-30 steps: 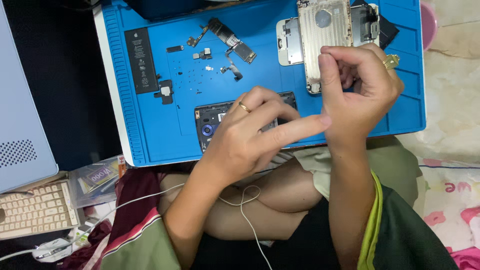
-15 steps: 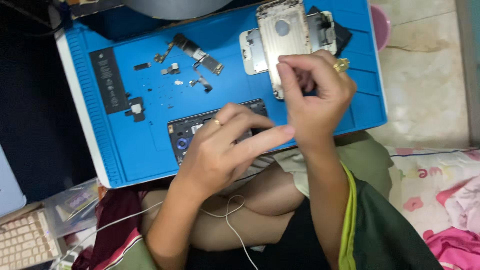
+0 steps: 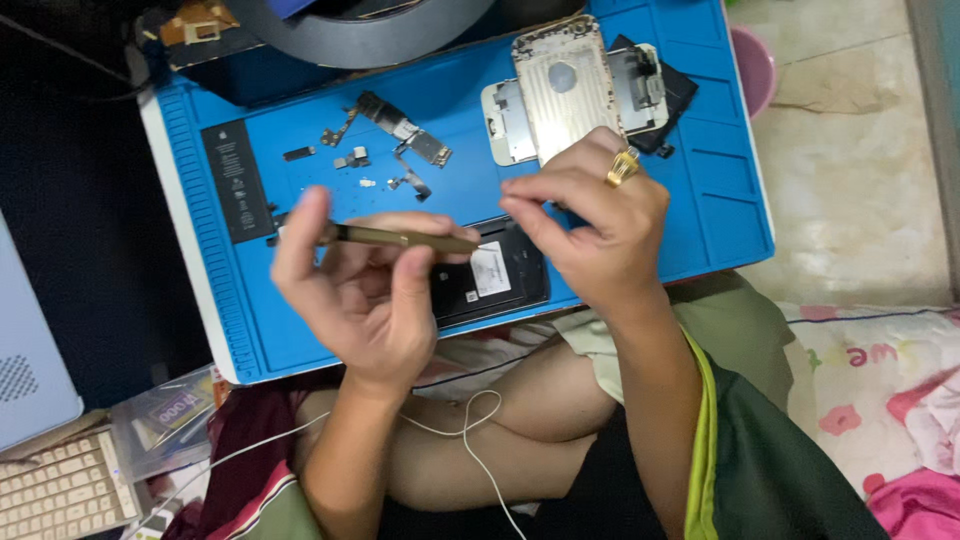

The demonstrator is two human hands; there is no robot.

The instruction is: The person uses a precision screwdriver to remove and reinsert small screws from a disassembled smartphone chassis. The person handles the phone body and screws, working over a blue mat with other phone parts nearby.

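Hands are meeting over the mat's (image 3: 300, 340) near edge. Left hand (image 3: 365, 290) is gripping a screwdriver (image 3: 400, 238); right hand (image 3: 590, 225) is pinching closed, contents unseen. Steadying both wrists would help.

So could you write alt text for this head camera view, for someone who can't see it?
Seen from above, a person's left hand holds a slim olive-gold screwdriver toward the pinched fingers of the right hand, which wears a gold ring. Beneath lies a blue repair mat with a dismantled phone's silver back housing, black battery and small parts.
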